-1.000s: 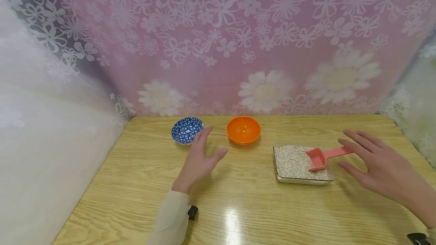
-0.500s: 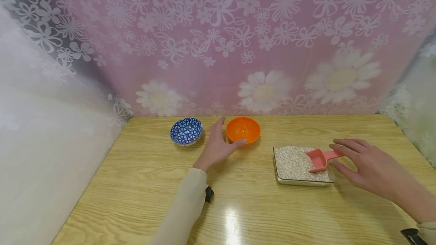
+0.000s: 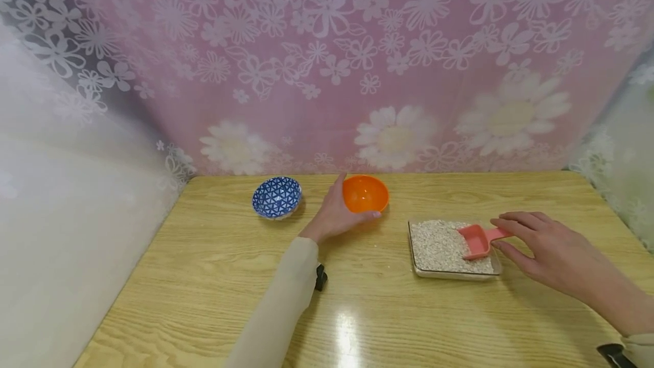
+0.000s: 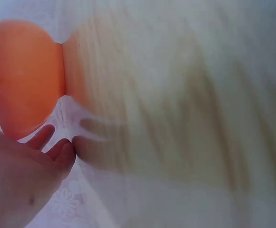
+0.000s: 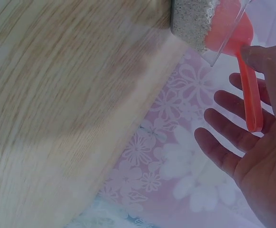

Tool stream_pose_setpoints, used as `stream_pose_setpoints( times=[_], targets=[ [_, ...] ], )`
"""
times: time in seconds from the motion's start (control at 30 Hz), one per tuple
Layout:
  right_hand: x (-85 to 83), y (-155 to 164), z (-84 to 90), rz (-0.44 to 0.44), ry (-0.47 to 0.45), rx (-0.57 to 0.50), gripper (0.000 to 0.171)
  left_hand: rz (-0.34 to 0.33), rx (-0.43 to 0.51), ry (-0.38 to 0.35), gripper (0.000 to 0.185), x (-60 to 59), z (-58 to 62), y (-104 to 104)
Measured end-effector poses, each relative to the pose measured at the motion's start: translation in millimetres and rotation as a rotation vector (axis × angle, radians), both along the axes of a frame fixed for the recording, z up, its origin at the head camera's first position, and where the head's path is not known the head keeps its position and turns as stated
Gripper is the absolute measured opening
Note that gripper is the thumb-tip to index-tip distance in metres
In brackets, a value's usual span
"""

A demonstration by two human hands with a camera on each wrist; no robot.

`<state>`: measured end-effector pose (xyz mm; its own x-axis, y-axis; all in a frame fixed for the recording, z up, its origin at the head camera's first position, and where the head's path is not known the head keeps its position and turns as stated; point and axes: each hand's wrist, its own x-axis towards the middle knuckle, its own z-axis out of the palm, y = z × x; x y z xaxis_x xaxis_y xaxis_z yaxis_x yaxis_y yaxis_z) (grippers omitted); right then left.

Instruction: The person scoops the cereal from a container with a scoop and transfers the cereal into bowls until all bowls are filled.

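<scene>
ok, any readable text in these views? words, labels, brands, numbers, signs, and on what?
None readable.
Orange bowl, scoop, container: no lettering visible.
Blue-and-white bowl: triangle pattern only.
Backdrop: flowers only.
Black wrist piece: too small to tell.

Between the left hand [image 3: 334, 216] and the transparent container [image 3: 455, 275], bare tabletop [image 3: 380, 283] leaves room for a hand to pass. The orange bowl [image 3: 368, 193] fills the left hand's thumb-to-finger gap; the blue-patterned bowl [image 3: 277, 197] obstructs its left side. Beyond both bowls, the curtain [image 3: 306, 101] bars passage. The scoop handle [image 5: 251, 95] lies between the right hand's thumb and fingers [image 5: 228, 130].
</scene>
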<state>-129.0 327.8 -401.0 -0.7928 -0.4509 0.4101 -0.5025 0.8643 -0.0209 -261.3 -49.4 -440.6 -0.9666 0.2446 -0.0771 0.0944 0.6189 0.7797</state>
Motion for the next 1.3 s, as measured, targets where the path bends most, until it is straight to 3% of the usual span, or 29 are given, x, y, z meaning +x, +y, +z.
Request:
stream_pose_setpoints(
  times=[0.43, 0.77, 0.93, 1.3],
  targets=[
    [1.1, -1.9, -1.9, -0.021, -0.026, -0.007, 0.044, -0.036, -0.047, 0.002, 0.126, -4.1, -0.2, 0.7],
    [-0.3, -3.8, -2.7, 0.007, -0.012, -0.020, 0.036, -0.059, -0.162, 0.051, 0.123, 3.7, 4.7, -5.3],
    [-1.8, -4.9, -4.5, 0.039, 0.031, -0.045, 0.031, -0.105, -0.204, 0.064, 0.121, 17.6, 7.9, -18.3],
    [-2.2, 0.3, -9.6, 0.062, 0.037, -0.094, 0.028, -0.217, -0.223, 0.063, 0.117, 64.8, 15.2, -46.3]
  ],
)
